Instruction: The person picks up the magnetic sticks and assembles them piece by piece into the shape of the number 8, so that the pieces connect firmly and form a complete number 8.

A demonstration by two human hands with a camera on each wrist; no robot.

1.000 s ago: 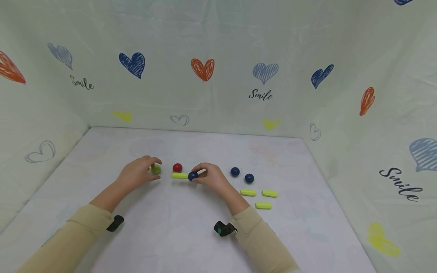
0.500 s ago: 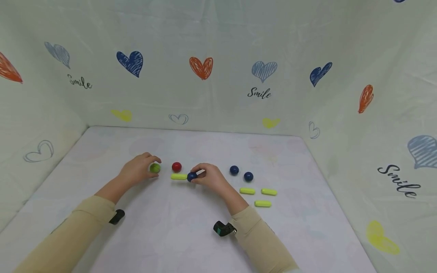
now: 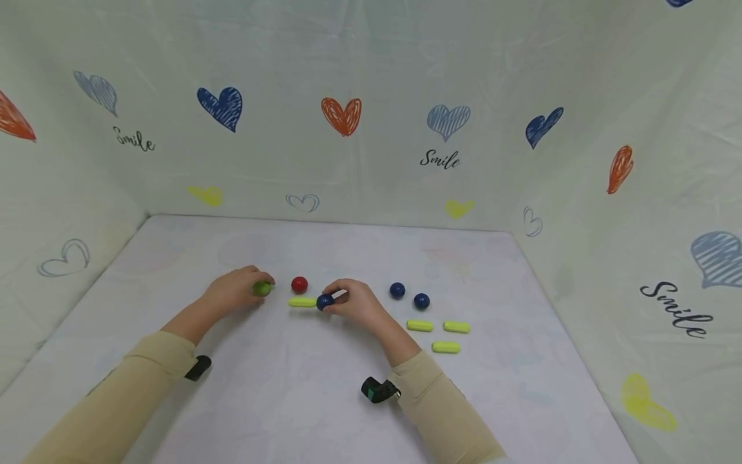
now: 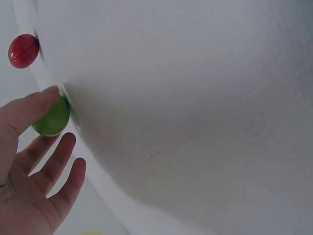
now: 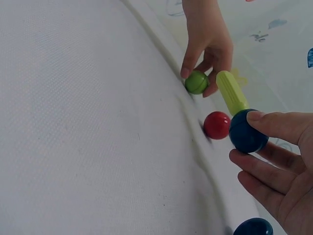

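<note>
My left hand (image 3: 234, 289) pinches a green ball (image 4: 53, 117) between thumb and fingers, low over the table's left side. In my right hand (image 3: 358, 301) is a dark blue ball (image 5: 248, 131), held between thumb and fingertips. A yellow-green ridged stick (image 5: 232, 92) juts from that ball, pointing left toward the other hand. A shiny red ball (image 3: 299, 285) rests on the table between the two hands, just behind the stick in the head view. The left wrist view shows the red ball beyond my left thumb.
Two more dark blue balls (image 3: 397, 290) lie right of my right hand. Nearer me are several loose yellow-green sticks (image 3: 446, 347). White cloth walls (image 3: 382, 180) with printed hearts stand behind and beside the table (image 3: 290, 399).
My left thumb and fingers, spread around the green ball before, have closed on it. My right hand, with the blue ball and stick, has shifted slightly left and down in view.
</note>
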